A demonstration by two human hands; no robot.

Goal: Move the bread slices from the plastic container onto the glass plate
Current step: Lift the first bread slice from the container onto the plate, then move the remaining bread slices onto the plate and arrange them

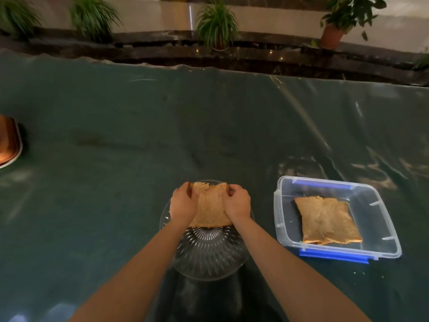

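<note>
A brown bread slice (210, 206) is held over the far half of the ribbed glass plate (209, 256). My left hand (183, 203) grips the slice's left edge and my right hand (238, 202) grips its right edge, thumbs pinching near the top corners. Whether the slice touches the plate I cannot tell. To the right stands the clear plastic container (380, 210) with blue clips, and more bread slices (327, 219) lie stacked flat inside it.
A dark green cloth under clear plastic sheeting (139, 135) covers the table. A copper-coloured dish (9, 145) sits at the left edge. Potted plants (218, 24) line a dark ledge beyond the table's far edge.
</note>
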